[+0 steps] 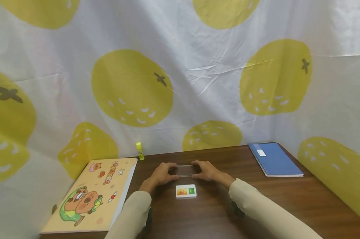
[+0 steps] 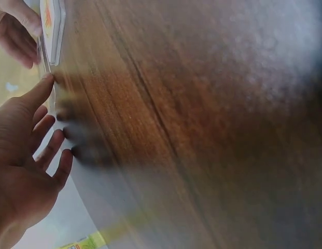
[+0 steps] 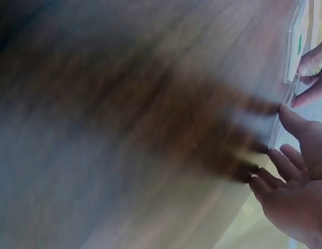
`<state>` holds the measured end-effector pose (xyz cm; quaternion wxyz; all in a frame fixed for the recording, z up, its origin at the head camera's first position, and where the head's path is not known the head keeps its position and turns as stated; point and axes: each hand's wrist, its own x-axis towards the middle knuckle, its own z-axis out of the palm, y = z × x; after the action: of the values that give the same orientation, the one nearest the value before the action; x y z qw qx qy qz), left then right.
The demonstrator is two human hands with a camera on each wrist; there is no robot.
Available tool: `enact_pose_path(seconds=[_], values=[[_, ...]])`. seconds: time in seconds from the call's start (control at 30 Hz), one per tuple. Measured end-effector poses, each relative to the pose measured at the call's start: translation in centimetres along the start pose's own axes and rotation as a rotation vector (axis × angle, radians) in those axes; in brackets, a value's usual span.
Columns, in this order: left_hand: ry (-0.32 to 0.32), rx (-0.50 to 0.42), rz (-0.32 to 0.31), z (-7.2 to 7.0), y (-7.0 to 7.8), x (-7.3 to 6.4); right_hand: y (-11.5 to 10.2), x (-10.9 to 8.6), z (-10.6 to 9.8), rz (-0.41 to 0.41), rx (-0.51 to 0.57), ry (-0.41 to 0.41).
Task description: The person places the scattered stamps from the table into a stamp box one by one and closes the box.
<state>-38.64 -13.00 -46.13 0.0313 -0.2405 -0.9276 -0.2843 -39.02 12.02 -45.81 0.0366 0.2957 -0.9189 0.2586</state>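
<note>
Big brown table [image 1: 287,199] first, backed by a white cloth with yellow fruit prints [image 1: 132,88]. At the left edge lies a cartoon folder [image 1: 93,196]; at the far right corner a blue notebook [image 1: 273,159]; a yellow glue stick [image 1: 140,151] stands at the far edge, just beyond the folder.

Now the middle of the table: both hands meet on a clear plastic case [image 1: 186,170] lying flat on the wood. The left hand [image 1: 162,174] has its end, the right hand [image 1: 208,171] the other, fingertips pressed to the short edges, fingers only lightly bent. So the case sits right between the two grips, touched at both ends, not lifted as far as I can tell. From the wrist views the fingers [image 2: 44,88] look fairly straight against the thin edge, and the right ones [image 3: 293,116] likewise: a pressing hold, not a clench.

Smallest: a card [image 1: 186,191] with orange and green print, just on the near side of the case, apart from both hands.

My read: early going. The card is outside the case, untouched, and the case is only being steadied.
</note>
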Motion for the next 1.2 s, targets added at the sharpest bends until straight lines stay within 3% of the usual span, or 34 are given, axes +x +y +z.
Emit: enact_pose_path(seconds=[0.37,0.63,0.93,1.2], values=[[0.021,0.018,0.008,0.3,0.2,0.7,-0.6,-0.7,-0.6,0.005,0.002,-0.024],[-0.004,0.073,-0.019,-0.8,1.3,0.1,-1.2,-0.9,-0.8,-0.011,-0.050,-0.033],[-0.063,0.084,-0.072,-0.9,1.3,-0.6,-1.9,-1.4,-0.3,-0.037,-0.067,-0.048],[-0.105,0.112,-0.041,-1.0,1.3,-1.2,-1.6,-1.9,-0.1,-0.093,-0.075,-0.074]])
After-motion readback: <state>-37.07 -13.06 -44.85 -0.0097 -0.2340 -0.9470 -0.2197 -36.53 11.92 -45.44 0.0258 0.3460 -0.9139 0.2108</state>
